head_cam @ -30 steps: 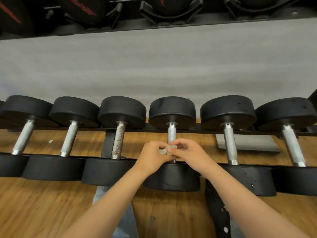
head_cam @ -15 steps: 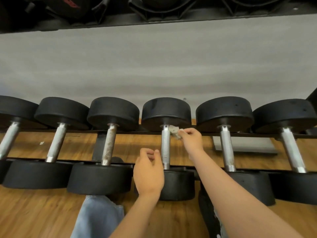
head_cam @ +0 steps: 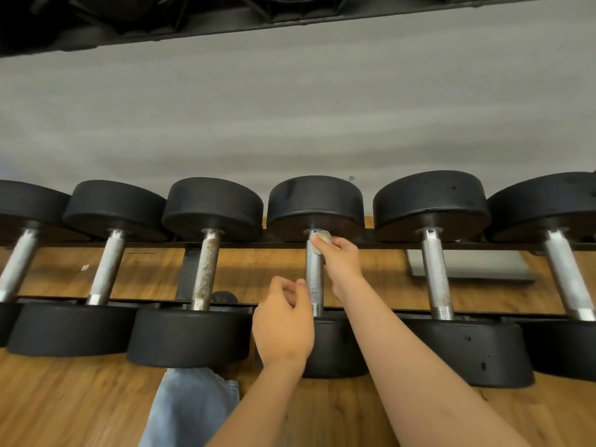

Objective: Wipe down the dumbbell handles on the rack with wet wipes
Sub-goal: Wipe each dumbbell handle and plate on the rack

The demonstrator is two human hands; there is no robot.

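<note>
Wood floor [head_cam: 64, 398], dumbbell rack [head_cam: 161, 245] | right hand [head_cam: 338, 259] pinches wet wipe [head_cam: 322, 237] at centre handle [head_cam: 314, 279], 12 o'clock end | left hand [head_cam: 283, 321] loosely curled, empty, 6 o'clock | best: wrap knurling, pull toward 6

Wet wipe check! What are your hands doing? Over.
Right hand pinching wet wipe at far end of fourth-from-left dumbbell handle. Left hand loosely curled beside it, holding nothing. Nothing blocking.
</note>
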